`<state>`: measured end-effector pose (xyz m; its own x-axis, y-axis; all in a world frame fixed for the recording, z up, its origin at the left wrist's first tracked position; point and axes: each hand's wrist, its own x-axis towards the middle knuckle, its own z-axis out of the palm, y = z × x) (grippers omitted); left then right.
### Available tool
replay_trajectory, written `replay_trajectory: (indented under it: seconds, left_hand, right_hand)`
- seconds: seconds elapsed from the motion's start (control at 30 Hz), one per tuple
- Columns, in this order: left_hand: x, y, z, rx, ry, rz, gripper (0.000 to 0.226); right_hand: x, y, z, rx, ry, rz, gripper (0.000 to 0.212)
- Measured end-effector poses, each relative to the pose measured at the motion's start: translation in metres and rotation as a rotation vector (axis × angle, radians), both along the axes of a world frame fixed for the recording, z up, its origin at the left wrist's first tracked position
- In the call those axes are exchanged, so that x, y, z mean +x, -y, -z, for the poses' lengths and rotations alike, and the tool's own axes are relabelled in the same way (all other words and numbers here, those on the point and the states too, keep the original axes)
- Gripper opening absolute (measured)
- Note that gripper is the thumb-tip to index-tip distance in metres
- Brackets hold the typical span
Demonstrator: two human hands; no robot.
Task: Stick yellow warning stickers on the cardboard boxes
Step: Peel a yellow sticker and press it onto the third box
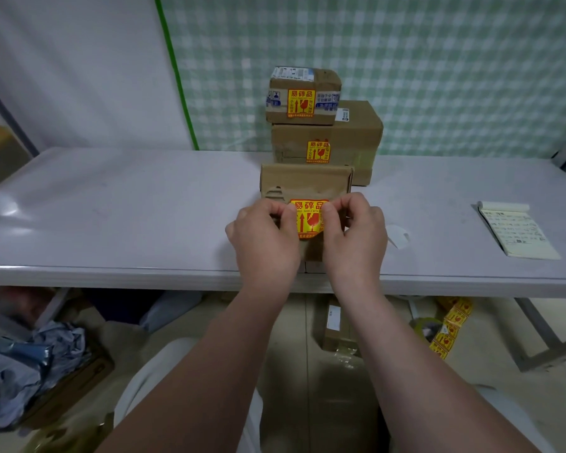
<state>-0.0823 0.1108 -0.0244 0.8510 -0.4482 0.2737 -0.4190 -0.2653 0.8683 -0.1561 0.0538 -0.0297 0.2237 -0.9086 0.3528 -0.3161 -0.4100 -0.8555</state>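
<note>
Three brown cardboard boxes stand on the long white table [111, 204]. The nearest cardboard box [304, 181], taken as the reference, sits at the table's front edge. Against its facing side lies a yellow square warning sticker with red print [308, 219]. The left hand [265, 237] pinches the sticker's left edge with thumb and fingertips; the right hand [353, 233] pinches its right edge likewise. Behind the reference box stands a larger cardboard box [350, 132], already stickered, with a small taped cardboard box [303, 96] on top (also stickered). Well right of the reference box lies a pale yellow notepad [517, 232]. Below and right, on the floor, trails a strip of yellow stickers [448, 335].
</note>
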Motion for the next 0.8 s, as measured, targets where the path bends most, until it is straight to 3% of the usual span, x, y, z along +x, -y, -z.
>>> replay_trajectory:
  seconds: [0.8]
  left_hand:
    - [-0.0108,0.0024,0.0008,0.041,0.024,-0.098,0.014]
  right_hand:
    - [0.0056,-0.0074,0.0074,-0.069,-0.030,0.117,0.007]
